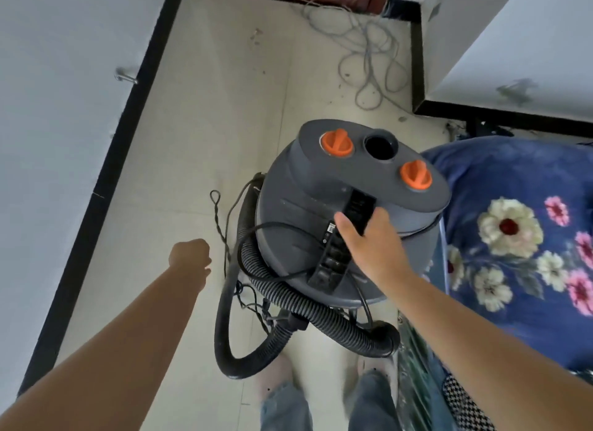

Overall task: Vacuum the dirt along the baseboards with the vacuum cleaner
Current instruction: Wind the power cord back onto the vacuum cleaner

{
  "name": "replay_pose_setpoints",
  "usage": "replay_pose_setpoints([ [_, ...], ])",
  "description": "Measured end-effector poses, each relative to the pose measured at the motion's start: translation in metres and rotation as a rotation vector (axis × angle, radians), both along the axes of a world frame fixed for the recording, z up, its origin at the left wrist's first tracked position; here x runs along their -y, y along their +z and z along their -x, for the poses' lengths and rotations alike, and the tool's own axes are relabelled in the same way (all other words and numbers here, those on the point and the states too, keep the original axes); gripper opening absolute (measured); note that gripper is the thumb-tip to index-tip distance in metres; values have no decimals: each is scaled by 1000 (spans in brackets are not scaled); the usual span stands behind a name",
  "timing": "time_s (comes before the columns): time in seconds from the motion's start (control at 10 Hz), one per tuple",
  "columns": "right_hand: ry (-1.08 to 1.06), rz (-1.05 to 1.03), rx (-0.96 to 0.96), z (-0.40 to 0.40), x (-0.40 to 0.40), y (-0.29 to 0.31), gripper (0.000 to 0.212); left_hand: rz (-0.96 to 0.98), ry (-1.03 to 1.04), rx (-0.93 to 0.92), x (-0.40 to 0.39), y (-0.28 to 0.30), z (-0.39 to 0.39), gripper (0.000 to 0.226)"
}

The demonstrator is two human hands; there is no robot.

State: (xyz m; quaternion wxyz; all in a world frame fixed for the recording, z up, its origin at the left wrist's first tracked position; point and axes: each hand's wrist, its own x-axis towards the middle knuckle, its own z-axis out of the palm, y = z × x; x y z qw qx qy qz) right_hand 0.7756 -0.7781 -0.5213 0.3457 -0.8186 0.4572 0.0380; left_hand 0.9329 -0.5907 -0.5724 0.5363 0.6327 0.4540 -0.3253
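Both your forearms enter from the bottom corners of the frame, with your feet in the lower middle. Your right hand (369, 238) sits right of centre on the vacuum cleaner (346, 206), fingers curled round the black carry handle (346, 238) that runs along the top of the drum. Your left hand (189, 257) hangs left of centre, apart from the machine, fingers curled in a fist and holding nothing that can be seen.

The vacuum cleaner stands in the middle of the frame, directly ahead of your feet, between the floral bedding (519, 231) on the right and the open floor (208, 126) on the left. Its handle runs from the lower middle toward the upper right, in line with your right forearm. The ribbed hose (288, 299) loops round the drum's lower left side and down to the floor in front of your feet; the suction port (380, 145) on top, between two orange knobs (336, 143), is open with nothing fitted.

Relation that matters: the black baseboard (96, 190) runs diagonally up the left of the frame, on your free hand's side, well apart from the machine. A second baseboard (417, 61) lies upper right, beside a tangle of grey cable (369, 55) and scattered debris.

Judgement: vacuuming has not begun. The hose is nearer your left hand. The loose cable near the far baseboard could be drawn into the nozzle.
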Motion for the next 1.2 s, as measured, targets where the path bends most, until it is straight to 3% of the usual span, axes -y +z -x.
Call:
replay_pose_setpoints([
  [0.1, -261, -78, 36, -25, -25, -2, 71, -169, -439, 275, 25, 22, 4, 42],
  [0.2, -287, 63, 91, -23, -33, -12, 59, -139, -1073, 648, 44, 21, 16, 50],
  [0.3, -270, 54, 178, -20, -30, -12, 50, -263, -1479, 853, 56, 13, 24, 42],
  [0.4, -256, 41, 200, -20, -29, -10, 49, -333, -1593, 992, 60, 14, 29, 29],
  [0.5, -253, 15, 206, -20, -28, -9, 41, -383, -1565, 974, 54, 17, 16, 26],
  [0.6, -236, 16, 200, -20, -24, -9, 36, -615, -1372, 733, 25, 10, -5, 23],
  [0.7, -222, 29, 172, -21, -21, -11, 39, -693, -1071, 464, -13, 2, -16, 30],
  [0.8, -217, 43, 167, -23, -20, -13, 39, -515, -689, 266, -35, -15, -18, 30],
  [0.9, -226, 47, 155, -25, -20, -15, 38, 38, -161, 143, -31, -14, -16, 19],
  [1.0, -231, 58, 137, -27, -23, -13, 37, 570, -134, 91, -31, 8, -18, 13],
  [1.1, -223, 59, 98, -28, -24, -11, 37, 804, -363, 62, -43, 24, -26, 38],
  [1.2, -216, 71, 33, -29, -23, -13, 56, 718, -81, 228, -43, 32, -21, 25],
])
